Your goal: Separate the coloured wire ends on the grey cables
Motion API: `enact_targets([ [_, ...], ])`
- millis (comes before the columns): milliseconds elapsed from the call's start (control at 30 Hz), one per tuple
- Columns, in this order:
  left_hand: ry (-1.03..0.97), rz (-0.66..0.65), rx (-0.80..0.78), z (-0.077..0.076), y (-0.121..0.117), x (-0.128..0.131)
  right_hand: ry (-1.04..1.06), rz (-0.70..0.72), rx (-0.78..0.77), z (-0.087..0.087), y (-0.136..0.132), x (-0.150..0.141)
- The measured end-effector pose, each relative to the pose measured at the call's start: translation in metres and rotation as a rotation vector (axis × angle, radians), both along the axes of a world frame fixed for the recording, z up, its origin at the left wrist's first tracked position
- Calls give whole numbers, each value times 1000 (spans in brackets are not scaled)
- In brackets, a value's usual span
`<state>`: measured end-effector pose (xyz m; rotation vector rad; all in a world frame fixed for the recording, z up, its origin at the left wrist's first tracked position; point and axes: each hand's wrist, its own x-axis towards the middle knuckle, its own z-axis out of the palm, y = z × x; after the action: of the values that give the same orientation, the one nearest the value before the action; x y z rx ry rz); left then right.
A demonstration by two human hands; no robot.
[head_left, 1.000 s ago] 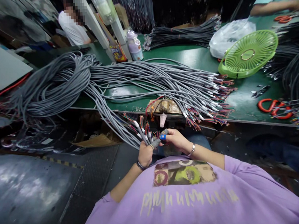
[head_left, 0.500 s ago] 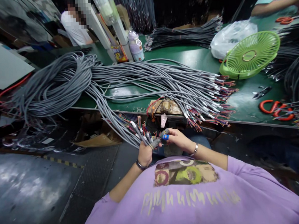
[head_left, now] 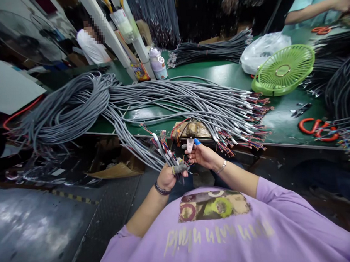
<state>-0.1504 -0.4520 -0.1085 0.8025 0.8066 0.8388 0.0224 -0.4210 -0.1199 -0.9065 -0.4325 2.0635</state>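
Observation:
My left hand (head_left: pixel 169 175) is closed round a bunch of grey cables (head_left: pixel 141 148) whose stripped ends with coloured wires stick up above its fingers. My right hand (head_left: pixel 203 155), with a blue cot on one fingertip, sits just right of those ends, fingers partly curled; whether it pinches a wire I cannot see. The cables run up over the front edge of the green table (head_left: pixel 236 72) into a big grey bundle (head_left: pixel 75 102). A small fixture (head_left: pixel 192 128) with red wires sits on the table edge just above my hands.
A green fan (head_left: pixel 285 70) lies at the right, beside a plastic bag (head_left: pixel 262 50). Red-handled scissors (head_left: pixel 315 126) lie at the right edge. A pile of black cables (head_left: pixel 209 48) and a bottle (head_left: pixel 157 62) stand at the back. Other people sit at the far left and far right.
Both hands have risen toward the table edge. My right hand has lifted away from the cable ends, its blue-tipped finger now pointing up near the fixture.

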Motion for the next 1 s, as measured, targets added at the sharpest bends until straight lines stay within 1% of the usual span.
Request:
enact_targets([
  [167,-34,-65,-13,-6,11,3,-57,-126,90,-2,2,-2],
  [300,-47,-103,-18,-7,17,6,-59,-127,99,-4,3,-1],
  [367,-46,-118,-26,-8,19,7,-72,-130,132,-7,3,-2],
  [433,-49,-126,-36,-10,20,7,-101,-161,184,-10,4,-4],
  [500,-61,-128,-44,-12,21,8,-98,-180,202,-14,5,-7],
  [533,-65,-126,-49,-13,21,8,-72,-173,184,-15,6,-8],
  [600,-70,-119,-62,-14,23,9,21,-139,97,-14,7,-11],
  [667,-72,-117,-73,-15,24,10,117,-109,-2,-11,9,-12],
  [733,-80,-125,-78,-17,26,11,171,-110,-67,-8,11,-14],
  [900,-99,-127,-92,-22,27,12,148,-182,-133,-7,13,-17],
  [1000,-70,-115,-115,-24,26,13,147,-201,-138,-8,14,-18],
])
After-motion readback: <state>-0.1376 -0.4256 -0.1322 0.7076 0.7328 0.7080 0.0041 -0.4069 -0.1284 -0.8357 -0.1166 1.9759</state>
